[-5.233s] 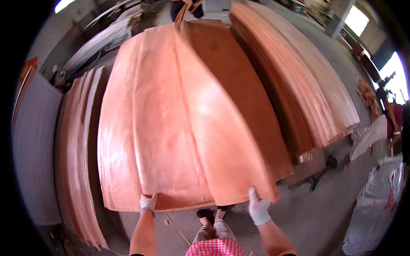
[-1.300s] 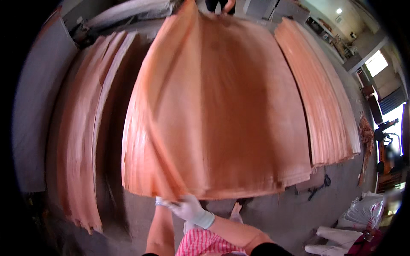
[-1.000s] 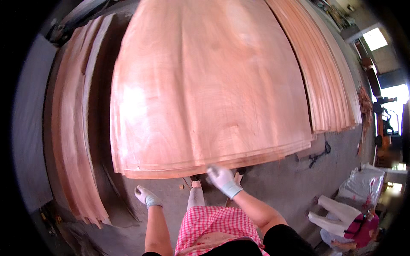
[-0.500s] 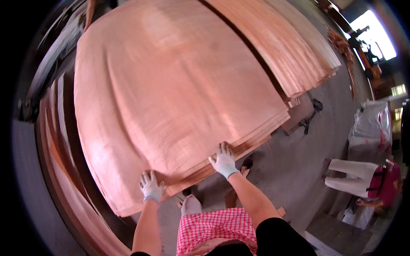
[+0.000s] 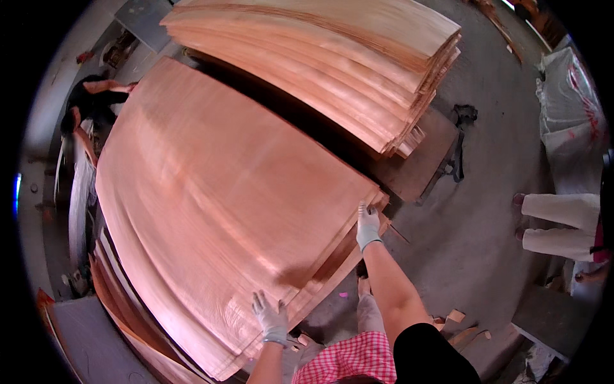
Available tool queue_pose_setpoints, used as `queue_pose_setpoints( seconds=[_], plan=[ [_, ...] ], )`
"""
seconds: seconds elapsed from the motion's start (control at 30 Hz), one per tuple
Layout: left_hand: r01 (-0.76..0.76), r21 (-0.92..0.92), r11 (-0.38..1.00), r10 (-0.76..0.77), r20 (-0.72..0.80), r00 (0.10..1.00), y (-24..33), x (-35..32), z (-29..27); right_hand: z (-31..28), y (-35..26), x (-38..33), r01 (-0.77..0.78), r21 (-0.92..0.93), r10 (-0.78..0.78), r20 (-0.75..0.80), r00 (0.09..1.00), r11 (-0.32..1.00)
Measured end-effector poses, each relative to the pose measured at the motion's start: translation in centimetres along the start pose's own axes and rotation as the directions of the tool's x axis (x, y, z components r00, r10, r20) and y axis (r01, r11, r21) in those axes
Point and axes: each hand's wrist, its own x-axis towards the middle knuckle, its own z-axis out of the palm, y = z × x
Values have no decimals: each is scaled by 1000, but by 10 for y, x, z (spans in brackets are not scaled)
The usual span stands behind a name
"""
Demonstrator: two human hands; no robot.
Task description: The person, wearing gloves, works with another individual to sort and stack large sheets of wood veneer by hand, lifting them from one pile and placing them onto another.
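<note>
A broad stack of thin reddish-brown wood veneer sheets [image 5: 243, 179] fills the middle, its top sheet rippled along the left side. Gloved in white, my left hand [image 5: 270, 317] lies with fingers spread on top of the near edge. My right hand [image 5: 368, 225], also gloved, grips the edge of the veneer near the right corner, with one digit showing on top and the others hidden at the edge. At the far left corner, a co-worker in black [image 5: 96, 102] reaches both arms to the veneer.
Beyond a dark gap lies a second veneer stack [image 5: 307, 70]. More veneer [image 5: 121, 288] curves along the left, beside a grey surface [image 5: 96, 339]. At right stand a person in white trousers [image 5: 563, 224] and a plastic-wrapped bundle [image 5: 569, 121]. Wood scraps [image 5: 455, 315] litter the floor.
The view has turned, bringing the far co-worker into sight. My right hand has moved along the edge toward the right corner and closed on it; my left hand stays flat near the front edge.
</note>
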Motion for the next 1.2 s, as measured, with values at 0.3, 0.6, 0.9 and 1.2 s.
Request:
queue_pose_setpoints(
  seconds=[0.3, 0.6, 0.9, 1.2],
  plan=[
    [-60, 90, 994, 65, -61, 996, 125, 80, 16, -33, -70, -25, 805, -323, -726, 353, 590, 497],
    [-142, 425, 894, 20, 280, 960, 140, 108, 50, 15, -49, 27, 181, -198, -170, 72, 983, 963],
    [454, -625, 635, -519, 90, 850, 57, 18, 43, -19, -8, -3, -203, 4, 177, 474, 863, 979],
    [434, -836, -337, -830, 481, 282, -105, -45, 59, -19, -9, -72, -125, -72, 144, 596, 790, 989]
  ],
)
